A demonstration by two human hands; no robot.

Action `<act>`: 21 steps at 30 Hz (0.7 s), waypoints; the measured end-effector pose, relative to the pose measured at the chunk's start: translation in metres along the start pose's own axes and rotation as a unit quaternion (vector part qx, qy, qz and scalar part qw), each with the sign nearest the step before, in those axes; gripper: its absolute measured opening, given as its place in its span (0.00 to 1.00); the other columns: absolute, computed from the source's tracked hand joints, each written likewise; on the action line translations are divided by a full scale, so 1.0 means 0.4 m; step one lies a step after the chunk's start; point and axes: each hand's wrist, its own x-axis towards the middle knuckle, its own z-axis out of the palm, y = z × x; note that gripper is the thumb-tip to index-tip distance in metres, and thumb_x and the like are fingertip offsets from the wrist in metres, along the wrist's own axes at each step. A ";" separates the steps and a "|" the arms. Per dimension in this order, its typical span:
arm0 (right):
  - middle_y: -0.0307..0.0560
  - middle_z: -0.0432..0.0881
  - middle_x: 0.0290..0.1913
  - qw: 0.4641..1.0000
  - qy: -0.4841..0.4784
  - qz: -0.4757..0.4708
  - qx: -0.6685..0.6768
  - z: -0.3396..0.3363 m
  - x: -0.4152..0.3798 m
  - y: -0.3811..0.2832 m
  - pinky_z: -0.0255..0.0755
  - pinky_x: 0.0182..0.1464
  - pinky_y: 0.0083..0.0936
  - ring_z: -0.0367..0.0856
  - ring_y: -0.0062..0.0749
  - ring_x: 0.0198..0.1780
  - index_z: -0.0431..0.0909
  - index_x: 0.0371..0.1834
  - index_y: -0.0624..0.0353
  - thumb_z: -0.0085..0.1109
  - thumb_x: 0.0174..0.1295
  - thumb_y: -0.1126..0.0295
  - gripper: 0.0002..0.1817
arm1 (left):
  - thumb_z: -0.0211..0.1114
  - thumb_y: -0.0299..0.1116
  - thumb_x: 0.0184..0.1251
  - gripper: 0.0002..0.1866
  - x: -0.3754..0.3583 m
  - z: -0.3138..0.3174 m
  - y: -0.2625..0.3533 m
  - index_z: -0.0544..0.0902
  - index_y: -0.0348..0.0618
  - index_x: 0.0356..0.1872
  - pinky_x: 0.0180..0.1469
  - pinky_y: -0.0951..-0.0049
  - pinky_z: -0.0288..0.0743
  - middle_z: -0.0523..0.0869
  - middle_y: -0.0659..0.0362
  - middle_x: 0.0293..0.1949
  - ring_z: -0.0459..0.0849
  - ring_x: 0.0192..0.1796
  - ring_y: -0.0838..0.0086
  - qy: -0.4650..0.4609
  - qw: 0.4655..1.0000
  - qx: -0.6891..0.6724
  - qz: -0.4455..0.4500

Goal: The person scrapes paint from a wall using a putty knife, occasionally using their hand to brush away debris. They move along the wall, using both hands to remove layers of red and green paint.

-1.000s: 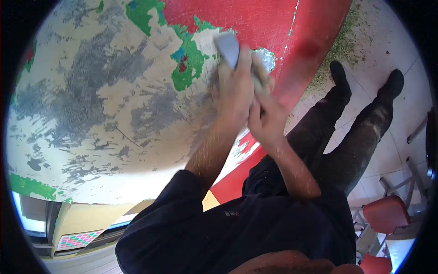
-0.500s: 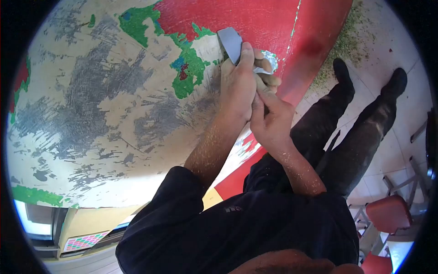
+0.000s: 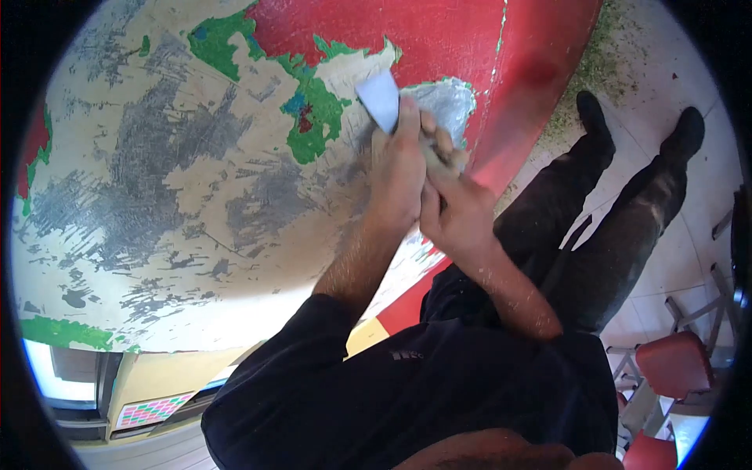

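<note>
A scraper with a flat grey blade (image 3: 379, 99) is gripped between both hands over a worn, painted surface (image 3: 258, 227). My left hand (image 3: 397, 168) is wrapped round it close to the blade, thumb along its base. Just behind, my right hand (image 3: 462, 215) is closed on the handle end, touching my left hand; the handle is mostly hidden by fingers. The blade lies at a pale scraped strip below the red paint (image 3: 345, 30). Beside the fingers is a bare grey-white patch (image 3: 450, 106) with a ragged edge. Green paint (image 3: 316, 129) shows left of the blade.
My legs and dark shoes (image 3: 680, 135) extend to the upper right over a tiled floor (image 3: 638, 184). Paint flakes (image 3: 599, 70) are scattered beside the red edge. A red-seated chair (image 3: 674, 365) stands at lower right. A colourful chart (image 3: 153, 411) is at lower left.
Both hands and the scraper have moved slightly left and down. More of the bare patch beside the fingers shows, and the pale strip above the blade is uncovered.
</note>
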 end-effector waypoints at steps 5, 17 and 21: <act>0.59 0.78 0.27 1.000 0.011 -0.004 -0.019 -0.008 0.027 -0.004 0.72 0.28 0.36 0.80 0.49 0.25 0.81 0.46 0.62 0.56 0.54 0.79 0.15 | 0.46 0.49 0.75 0.19 0.007 0.033 0.012 0.68 0.45 0.30 0.21 0.71 0.72 0.73 0.59 0.20 0.77 0.21 0.70 -0.017 0.999 0.008 0.028; 0.58 0.77 0.24 1.000 -0.017 0.000 -0.015 -0.007 0.012 -0.017 0.71 0.27 0.36 0.79 0.49 0.23 0.81 0.43 0.64 0.55 0.54 0.80 0.13 | 0.45 0.51 0.75 0.20 0.002 0.003 0.012 0.68 0.45 0.30 0.23 0.69 0.72 0.73 0.59 0.21 0.78 0.21 0.68 -0.006 0.999 0.024 0.022; 0.59 0.77 0.23 1.000 0.015 -0.016 -0.009 -0.012 0.071 -0.008 0.73 0.29 0.35 0.80 0.49 0.25 0.80 0.45 0.64 0.54 0.53 0.80 0.15 | 0.49 0.50 0.74 0.19 0.008 0.063 0.066 0.68 0.47 0.29 0.20 0.73 0.70 0.73 0.61 0.21 0.75 0.19 0.71 -0.012 0.999 -0.014 0.041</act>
